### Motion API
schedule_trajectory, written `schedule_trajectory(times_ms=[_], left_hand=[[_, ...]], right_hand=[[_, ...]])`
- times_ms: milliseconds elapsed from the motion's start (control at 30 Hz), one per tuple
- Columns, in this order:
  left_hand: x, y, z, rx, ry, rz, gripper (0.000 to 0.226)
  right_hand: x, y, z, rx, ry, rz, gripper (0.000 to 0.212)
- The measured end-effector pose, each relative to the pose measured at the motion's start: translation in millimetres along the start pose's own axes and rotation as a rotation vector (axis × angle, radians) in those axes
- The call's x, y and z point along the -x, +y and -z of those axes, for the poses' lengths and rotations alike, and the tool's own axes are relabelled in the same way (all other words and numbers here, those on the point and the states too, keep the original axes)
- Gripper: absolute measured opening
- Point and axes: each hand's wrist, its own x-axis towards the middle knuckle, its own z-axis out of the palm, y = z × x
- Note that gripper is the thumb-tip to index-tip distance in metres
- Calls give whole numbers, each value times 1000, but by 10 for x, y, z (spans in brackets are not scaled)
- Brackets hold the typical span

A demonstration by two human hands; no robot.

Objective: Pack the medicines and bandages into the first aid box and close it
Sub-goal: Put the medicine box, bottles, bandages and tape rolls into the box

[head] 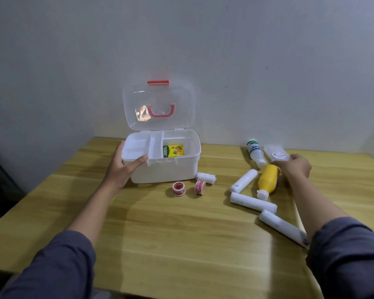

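On inspection, the left hand [121, 167] rested against the left end of the first aid box [164, 169], thumb along the front rim and fingers [119, 148] curled around the side wall, so that it clasped the box's left corner. The box stood on the wooden desk [160, 223], towards its back edge and near the wall. Its clear lid [159, 104] stood raised and upright on the rear hinge, with a red handle [161, 111] showing through it and a red latch [158, 82] on its top edge. A white divided tray [141, 147] occupied the left part of the interior. In the open right part lay a yellow and green packet [173, 150].

In front of the box, two small tape rolls [178, 189] with red print sat close together on the desk; the right one [200, 187] stood on edge. Just behind that one, close by the box's front right corner, lay a short white bandage roll [206, 178].

Further right, three longer white bandage rolls [243, 180] lay in a loose zigzag, the middle one [253, 202] and the nearest one [282, 228] almost end to end. A yellow bottle [268, 180] with a white cap lay on its side beside them. Behind it lay a white bottle [256, 153] with a green-banded label.

The right hand [297, 167] was palm down over the base of the yellow bottle, its fingers reaching onto a clear bottle [275, 153] with a small red and white label. Whether these fingers were closed on that bottle could not be determined.
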Motion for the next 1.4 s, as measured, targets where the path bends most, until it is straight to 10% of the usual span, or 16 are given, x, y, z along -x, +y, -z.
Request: schedule_trajectory(times_ms=[267, 600, 800, 1400], left_hand=[[-10, -23, 10, 60, -8, 35, 129], [-26, -46, 31, 29, -53, 51, 101], [-19, 7, 75, 28, -94, 89, 131], [-85, -55, 92, -67, -84, 81, 97]], right_hand=[[184, -412, -22, -120, 6, 226, 67], [1047, -1150, -741, 179, -715, 723, 63], [1127, -1262, -1017, 431, -717, 843, 66], [1213, -1325, -1562, 697, -782, 1080, 62]])
